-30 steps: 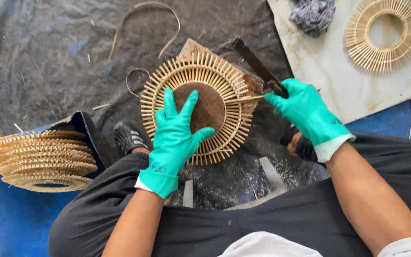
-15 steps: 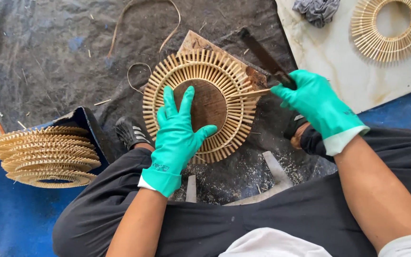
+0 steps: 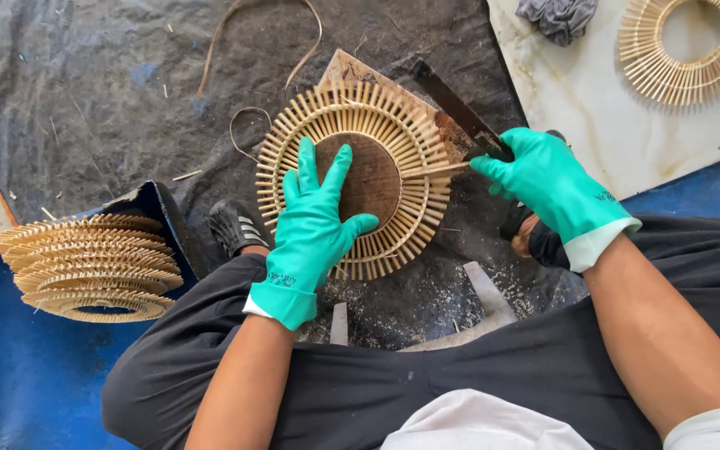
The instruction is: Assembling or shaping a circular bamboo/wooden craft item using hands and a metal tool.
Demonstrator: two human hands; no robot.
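A big dark sheet (image 3: 110, 92) covers the ground. On it, on a brown board (image 3: 351, 71), lies a round ring of thin bamboo sticks (image 3: 414, 137). A pile of the same rings (image 3: 85, 267) sits off to the left (on blue cloth). The left hand (image 3: 314, 229) lies flat on the ring, fingers spread wide. The right hand (image 3: 543, 179) grips a dark blade (image 3: 455, 104) and pinches one stick (image 3: 435, 170) at the ring's edge.

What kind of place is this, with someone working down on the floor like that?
Most likely a small handicraft workshop, worked at floor level. A stack of finished stick rings waits at one side, the left hand steadies another stick ring, and sawdust litters the dark tarp.
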